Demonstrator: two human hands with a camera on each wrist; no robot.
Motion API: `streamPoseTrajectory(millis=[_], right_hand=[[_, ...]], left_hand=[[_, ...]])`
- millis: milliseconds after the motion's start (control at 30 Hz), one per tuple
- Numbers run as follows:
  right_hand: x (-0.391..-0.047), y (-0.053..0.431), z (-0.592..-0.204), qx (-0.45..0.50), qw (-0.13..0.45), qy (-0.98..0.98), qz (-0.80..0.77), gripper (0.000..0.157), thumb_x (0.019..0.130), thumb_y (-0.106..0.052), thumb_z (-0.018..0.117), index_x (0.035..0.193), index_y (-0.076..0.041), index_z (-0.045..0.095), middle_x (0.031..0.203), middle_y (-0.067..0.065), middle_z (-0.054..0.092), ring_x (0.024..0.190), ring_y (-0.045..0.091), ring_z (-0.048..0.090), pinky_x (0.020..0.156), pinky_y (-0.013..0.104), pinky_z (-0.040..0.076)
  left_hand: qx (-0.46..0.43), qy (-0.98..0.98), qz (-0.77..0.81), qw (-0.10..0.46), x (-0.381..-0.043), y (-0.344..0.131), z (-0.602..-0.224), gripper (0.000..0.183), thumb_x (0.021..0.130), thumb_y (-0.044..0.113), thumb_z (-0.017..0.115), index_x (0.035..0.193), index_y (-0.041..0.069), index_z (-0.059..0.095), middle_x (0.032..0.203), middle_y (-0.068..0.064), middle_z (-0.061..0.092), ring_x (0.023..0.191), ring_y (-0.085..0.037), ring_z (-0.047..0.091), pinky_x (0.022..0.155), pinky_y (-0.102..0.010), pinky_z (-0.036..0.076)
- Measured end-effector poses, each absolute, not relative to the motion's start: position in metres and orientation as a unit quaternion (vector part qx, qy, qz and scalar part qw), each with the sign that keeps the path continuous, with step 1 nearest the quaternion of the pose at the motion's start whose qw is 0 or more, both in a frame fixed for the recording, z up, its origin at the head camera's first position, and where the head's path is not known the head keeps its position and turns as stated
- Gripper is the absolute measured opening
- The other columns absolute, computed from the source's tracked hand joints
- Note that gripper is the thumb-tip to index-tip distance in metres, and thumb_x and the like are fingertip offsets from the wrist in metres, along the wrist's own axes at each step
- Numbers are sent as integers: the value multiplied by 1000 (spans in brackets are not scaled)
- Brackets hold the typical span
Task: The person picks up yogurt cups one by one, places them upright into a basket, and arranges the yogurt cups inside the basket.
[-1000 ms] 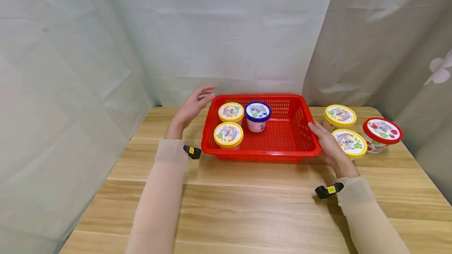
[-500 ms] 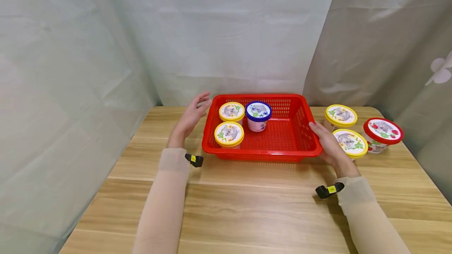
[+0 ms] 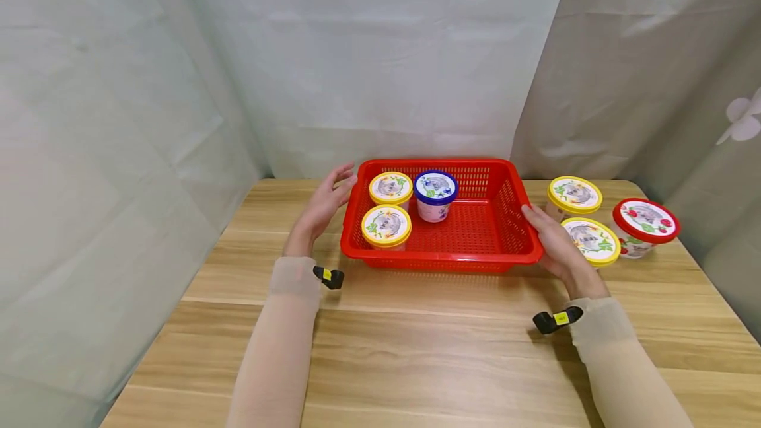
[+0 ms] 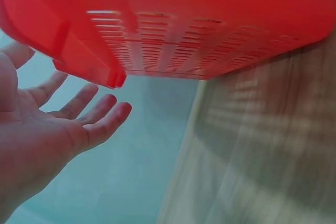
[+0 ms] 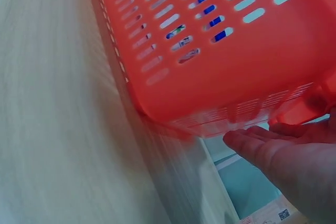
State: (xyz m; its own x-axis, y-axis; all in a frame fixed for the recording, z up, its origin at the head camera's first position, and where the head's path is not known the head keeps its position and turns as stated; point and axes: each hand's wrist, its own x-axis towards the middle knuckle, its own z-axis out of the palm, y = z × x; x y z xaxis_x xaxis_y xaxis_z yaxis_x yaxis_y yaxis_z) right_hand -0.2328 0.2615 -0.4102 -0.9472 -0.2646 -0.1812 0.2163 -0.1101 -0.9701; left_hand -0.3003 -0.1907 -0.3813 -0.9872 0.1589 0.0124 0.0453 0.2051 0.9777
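Observation:
A red plastic basket [image 3: 475, 257] stands on the wooden table. Inside, at its left, are two tubs with yellow lids [image 3: 390, 187] [image 3: 386, 225] and one tub with a blue lid [image 3: 436, 197]. My left hand [image 3: 324, 203] is just off the basket's left end, fingers spread and loosely bent; in the left wrist view, this hand [image 4: 47, 124] has its palm up below the rim, holding nothing. My right hand [image 3: 557, 246] grips the right end's rim, thumb over the top. The right wrist view has its fingers [image 5: 257, 142] against the outer wall underneath.
Right of the basket, close to my right hand, stand two more yellow-lidded tubs [image 3: 574, 195] [image 3: 591, 242] and a larger red-lidded tub [image 3: 645, 223]. Pale cloth [image 3: 404, 71] hangs behind the table [image 3: 416, 349] and along both sides.
My left hand has come down and slightly nearer, lowering beside the basket's left end. The right hand keeps its place on the rim, and basket and tubs stay where they were.

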Motion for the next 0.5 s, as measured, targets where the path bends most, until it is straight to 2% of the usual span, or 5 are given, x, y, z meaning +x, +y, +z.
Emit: streamPoseTrajectory(millis=[133,333,400,500], right_hand=[[-232,259,-407,-15,162,642,-749,81,108,-53,43,169,-18,2,143,7,43,116,14,56,91,28,58],[-232,255,-399,-10,146,691,-708,83,106,-60,41,168,-27,-4,166,14,19,131,22,41,93,25,56],[-233,254,-397,0,141,710,-690,84,106,-61,42,168,-28,-5,169,16,16,135,27,39,94,27,56],[-235,252,-392,6,137,735,-664,85,106,-62,41,168,-27,-6,172,14,11,143,34,34,104,38,53]], left_hand=[[57,773,629,58,-300,-191,-387,64,108,39,55,164,19,31,161,-12,33,147,-32,37,121,-51,35],[55,747,659,69,-300,-189,-393,66,108,37,55,164,16,28,161,-14,32,146,-33,37,122,-53,32],[51,742,665,68,-299,-188,-394,65,108,37,55,164,16,28,161,-14,32,146,-33,37,121,-53,32],[46,743,665,67,-299,-189,-397,65,108,38,55,164,18,27,162,-13,31,146,-32,37,122,-52,33]])
